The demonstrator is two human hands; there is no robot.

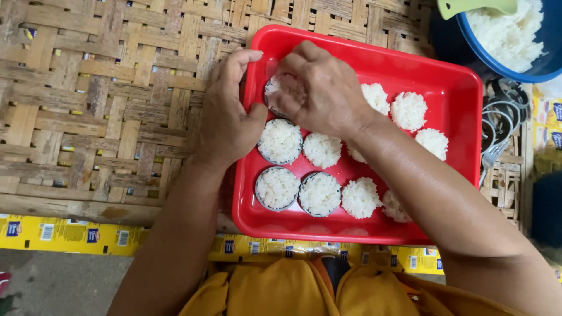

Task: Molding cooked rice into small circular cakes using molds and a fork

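A red plastic tray (pixel 456 105) lies on a woven bamboo surface and holds several round white rice cakes, some still inside metal ring moulds (pixel 280 142). My left hand (pixel 225 117) rests on the tray's left rim, thumb and fingers around a ring mould (pixel 273 89) at the tray's far left corner. My right hand (pixel 319 88) covers that mould from above, fingers pressing on the rice in it. Unmoulded rice rounds (pixel 408 110) sit toward the tray's right side.
A blue bowl (pixel 541 73) of loose white rice with a green scoop (pixel 468 7) stands at the top right. Spare metal rings (pixel 503 114) lie right of the tray. The woven bamboo surface (pixel 99 105) spreads left; yellow packaging strips (pixel 64 234) line its near edge.
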